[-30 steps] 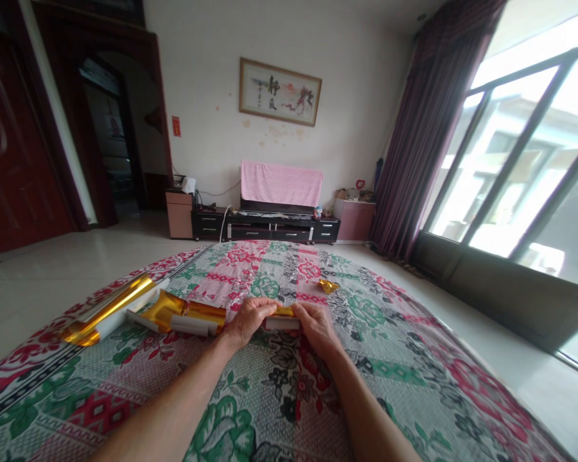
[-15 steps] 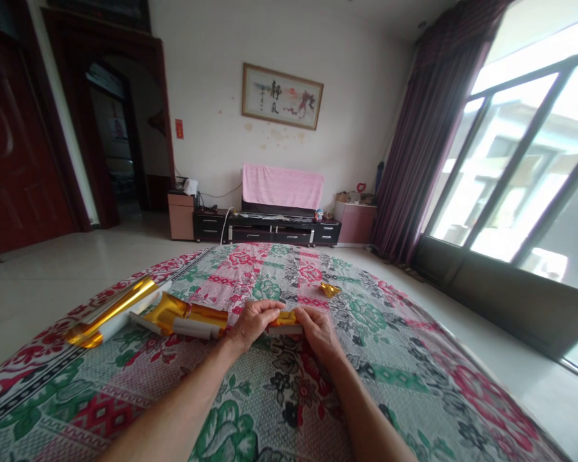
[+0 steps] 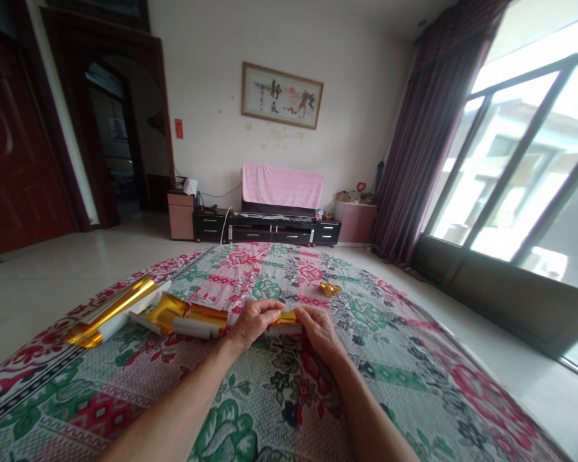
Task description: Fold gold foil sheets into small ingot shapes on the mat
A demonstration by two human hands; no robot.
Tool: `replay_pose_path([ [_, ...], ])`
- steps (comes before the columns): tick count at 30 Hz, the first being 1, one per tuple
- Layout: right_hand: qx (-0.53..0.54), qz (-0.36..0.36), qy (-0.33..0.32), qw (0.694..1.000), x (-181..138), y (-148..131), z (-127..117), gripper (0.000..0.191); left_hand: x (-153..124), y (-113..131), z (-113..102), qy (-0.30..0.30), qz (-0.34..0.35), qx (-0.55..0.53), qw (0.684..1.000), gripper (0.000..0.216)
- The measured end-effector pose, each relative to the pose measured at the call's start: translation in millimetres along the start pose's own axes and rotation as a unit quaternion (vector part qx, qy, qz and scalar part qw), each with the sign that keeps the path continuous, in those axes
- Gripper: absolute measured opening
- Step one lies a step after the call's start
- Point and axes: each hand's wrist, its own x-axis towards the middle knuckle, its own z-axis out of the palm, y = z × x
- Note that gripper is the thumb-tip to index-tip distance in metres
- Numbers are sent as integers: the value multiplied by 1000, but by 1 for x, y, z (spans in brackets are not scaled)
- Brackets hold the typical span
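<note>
A floral-patterned cloth (image 3: 279, 410) spreads across the foreground; beyond it stands a low black TV cabinet (image 3: 255, 235), with a pink cloth (image 3: 283, 185) draped above. At left on the floral cloth lie a long gold-foil roll (image 3: 120, 309) and, just beside it, curled gold-foil sheets (image 3: 207, 312) with pale undersides. The left hand (image 3: 255, 323) and right hand (image 3: 319, 328) pinch opposite ends of a gold-foil strip (image 3: 287, 317), pale along its near side; whether it touches the cloth, I cannot tell. Beyond the right hand sits a small folded gold-foil piece (image 3: 329, 289).
</note>
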Motion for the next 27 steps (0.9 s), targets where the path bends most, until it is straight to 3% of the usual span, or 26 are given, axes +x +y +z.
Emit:
replay_pose_path([
  [7, -78, -10, -12, 997, 1, 2, -8, 39, 2, -7, 0, -16, 15, 11, 1000, 30],
  [27, -44, -21, 3, 999, 2, 5, -6, 40, 2, -3, -5, -15, -28, 4, 999, 31],
])
